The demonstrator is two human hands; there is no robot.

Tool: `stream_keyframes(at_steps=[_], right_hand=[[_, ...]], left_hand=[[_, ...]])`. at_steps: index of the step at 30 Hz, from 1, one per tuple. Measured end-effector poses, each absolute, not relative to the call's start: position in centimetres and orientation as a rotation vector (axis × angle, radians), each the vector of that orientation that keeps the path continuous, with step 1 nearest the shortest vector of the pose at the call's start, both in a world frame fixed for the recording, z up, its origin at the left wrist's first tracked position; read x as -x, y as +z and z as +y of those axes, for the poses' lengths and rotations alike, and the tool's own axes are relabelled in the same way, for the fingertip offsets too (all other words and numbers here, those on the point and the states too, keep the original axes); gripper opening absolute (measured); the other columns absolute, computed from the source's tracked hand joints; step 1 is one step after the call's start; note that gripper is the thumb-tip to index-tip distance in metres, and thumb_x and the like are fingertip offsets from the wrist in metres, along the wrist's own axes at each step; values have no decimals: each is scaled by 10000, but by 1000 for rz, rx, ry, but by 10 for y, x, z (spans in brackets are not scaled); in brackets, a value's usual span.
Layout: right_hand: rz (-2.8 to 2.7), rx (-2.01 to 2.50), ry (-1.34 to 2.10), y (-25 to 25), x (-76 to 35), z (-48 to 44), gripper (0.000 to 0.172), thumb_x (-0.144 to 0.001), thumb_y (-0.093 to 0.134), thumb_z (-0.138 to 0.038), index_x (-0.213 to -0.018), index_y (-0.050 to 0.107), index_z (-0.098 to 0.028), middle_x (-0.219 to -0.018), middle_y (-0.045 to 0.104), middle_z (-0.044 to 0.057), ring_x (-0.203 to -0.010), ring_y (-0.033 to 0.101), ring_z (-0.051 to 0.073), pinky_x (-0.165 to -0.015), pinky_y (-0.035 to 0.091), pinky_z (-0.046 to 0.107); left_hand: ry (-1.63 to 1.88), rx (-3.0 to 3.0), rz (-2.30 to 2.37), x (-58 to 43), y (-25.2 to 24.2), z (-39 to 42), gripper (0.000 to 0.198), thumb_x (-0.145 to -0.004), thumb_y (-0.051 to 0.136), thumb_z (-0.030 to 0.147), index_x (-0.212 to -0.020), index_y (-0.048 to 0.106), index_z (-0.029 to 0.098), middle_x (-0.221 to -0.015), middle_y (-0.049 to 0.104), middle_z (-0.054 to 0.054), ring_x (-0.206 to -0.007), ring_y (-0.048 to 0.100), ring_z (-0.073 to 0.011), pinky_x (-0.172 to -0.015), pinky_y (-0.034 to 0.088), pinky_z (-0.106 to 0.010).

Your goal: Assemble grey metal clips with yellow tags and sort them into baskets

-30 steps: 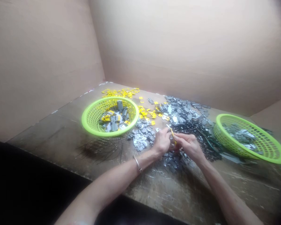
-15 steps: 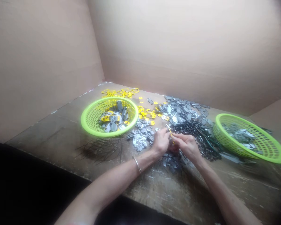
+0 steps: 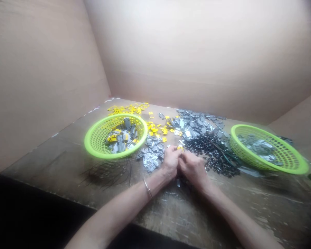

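My left hand (image 3: 171, 159) is closed on a small yellow plastic part (image 3: 180, 148), whose tip shows above the fingers. Pressed close against it, my right hand (image 3: 194, 166) is closed too, its fingertips meeting the left ones; what lies between them is hidden. Left of my hands lies a heap of silver-grey flat parts (image 3: 150, 159). On the right side, a pile of small black shiny pieces (image 3: 217, 154) spreads out. Farther back are loose yellow parts (image 3: 155, 128) and a larger heap of grey plates (image 3: 197, 121).
A lime-green basket (image 3: 89, 143) on the left holds yellow and grey parts. Another green basket (image 3: 298, 169), on the right, contains grey pieces. More yellow frames (image 3: 126, 108) lie in the far left corner. Plain board walls (image 3: 171, 52) enclose the worn table (image 3: 67, 169).
My right hand has curled in and turned, now closed tight beside the left. Less of the yellow part shows. The whole view has shifted slightly.
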State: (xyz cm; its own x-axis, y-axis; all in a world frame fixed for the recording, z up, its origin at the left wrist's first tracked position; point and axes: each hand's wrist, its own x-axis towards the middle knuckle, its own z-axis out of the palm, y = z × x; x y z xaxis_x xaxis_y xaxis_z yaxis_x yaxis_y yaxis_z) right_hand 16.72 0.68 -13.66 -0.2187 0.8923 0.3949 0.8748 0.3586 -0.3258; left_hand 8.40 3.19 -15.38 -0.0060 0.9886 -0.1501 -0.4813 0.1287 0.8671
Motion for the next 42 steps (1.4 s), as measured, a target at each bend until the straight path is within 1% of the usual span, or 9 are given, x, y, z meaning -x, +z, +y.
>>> stream_keyframes(at_steps=[5, 8, 15, 19, 23, 28, 32, 35, 42], right_hand=[[-2277, 1454, 162, -110, -193, 18, 229, -759, 384, -288, -847, 558, -167, -715, 578, 52, -607, 507, 125, -537, 362, 212], [-2124, 1909, -9, -100, -239, 33, 367, -744, 381, -395, -1023, 474, -176, -862, 559, 87, -682, 524, 172, -524, 373, 252], [-2248, 2459, -101, -131, -320, 45, 216, -733, 376, -243, -849, 535, -155, -773, 562, 96, -741, 540, 219, -544, 367, 276], [-2143, 2442, -187, -139, -322, 45, 254, -700, 418, -317, -871, 535, -170, -815, 554, 102, -778, 535, 239, -544, 371, 283], [-1941, 2484, -144, -130, -318, 47, 304, -693, 410, -376, -754, 562, -120, -773, 566, 141, -703, 546, 249, -514, 367, 293], [-1608, 2221, 332, -102, -307, 33, 386, -633, 469, -480, -707, 584, -119, -708, 608, 113, -668, 552, 237, -538, 393, 308], [-1430, 1644, 1044, -92, -283, 17, 371, -606, 541, -443, -779, 614, -123, -882, 609, 112, -781, 553, 214, -633, 426, 305], [-1378, 1377, 1418, -98, -262, 9, 311, -608, 572, -395, -770, 627, -136, -864, 618, 98, -868, 531, 218, -718, 411, 320], [-1404, 1107, 1781, -105, -234, -8, 220, -675, 520, -326, -691, 594, -120, -818, 613, 91, -814, 545, 208, -764, 378, 350]], left_hand=[[1235, -822, 988, -77, -144, 35, 141, -619, 494, 256, -644, 462, 121, -518, 465, 29, -398, 404, -44, -356, 274, -159], [1141, -871, 979, -70, -134, 35, 168, -638, 468, 296, -668, 462, 130, -474, 466, 29, -318, 374, -45, -299, 216, -157], [1084, -901, 920, -65, -135, 39, 194, -624, 491, 316, -657, 459, 128, -465, 493, 22, -310, 401, -49, -293, 234, -151], [1028, -882, 868, -64, -139, 43, 217, -610, 511, 319, -688, 447, 127, -509, 525, -2, -364, 468, -87, -306, 282, -168], [1022, -1003, 830, -61, -137, 44, 182, -625, 502, 290, -672, 455, 120, -499, 513, 6, -342, 423, -55, -323, 279, -162], [928, -1130, 821, -59, -130, 42, 182, -635, 493, 286, -661, 474, 107, -482, 489, 10, -328, 357, -25, -317, 227, -146], [910, -1107, 779, -57, -125, 40, 270, -621, 507, 255, -855, 465, 125, -495, 486, 19, -374, 406, -48, -323, 229, -139], [870, -1099, 754, -56, -121, 39, 363, -623, 501, 241, -962, 428, 134, -504, 492, 17, -377, 415, -55, -322, 234, -141], [806, -1096, 691, -58, -119, 38, 283, -611, 501, 221, -871, 503, 110, -513, 480, 9, -360, 416, -55, -319, 251, -158]])
